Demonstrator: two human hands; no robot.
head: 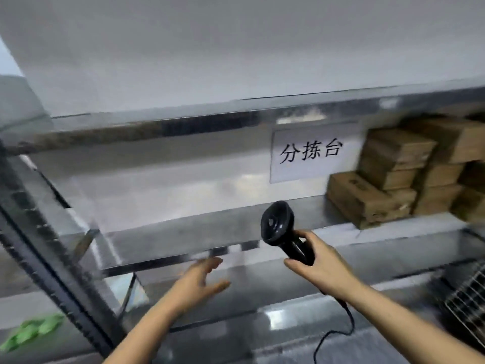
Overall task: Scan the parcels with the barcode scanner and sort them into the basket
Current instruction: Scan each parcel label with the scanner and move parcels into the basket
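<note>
Our right hand (322, 261) is wrapped round the handle of the barcode scanner (277, 224), fingers curled tight on it, so the grip is closed on the tool. The scanner is black, with a broad rounded head tilted up and to the left above the fist. Its cable (341, 327) trails down from under the wrist toward the near edge. Our left hand (199, 281) hovers to the left of it, fingers spread and fairly straight, holding nothing and (as far as the blur lets us judge) touching nothing.

We judge that we are between parcels: the tool is ready but no box is in hand. The parcels (388, 177) are brown cardboard boxes stacked on the steel shelf (183, 232) at the far right, well apart from both hands. One lies tilted at the left foot of the stack. We cannot make out a label or barcode on any of them. The wire basket (464, 292) shows only as a corner at the near right edge, below the stack.

The next move, we think, calls for the free left hand to cross right and far, take a box, and turn its label toward the scanner head before the box goes in the basket. A white sign (312, 156) hangs on the back wall just left of the boxes, and something green (34, 329) lies at the near left.
</note>
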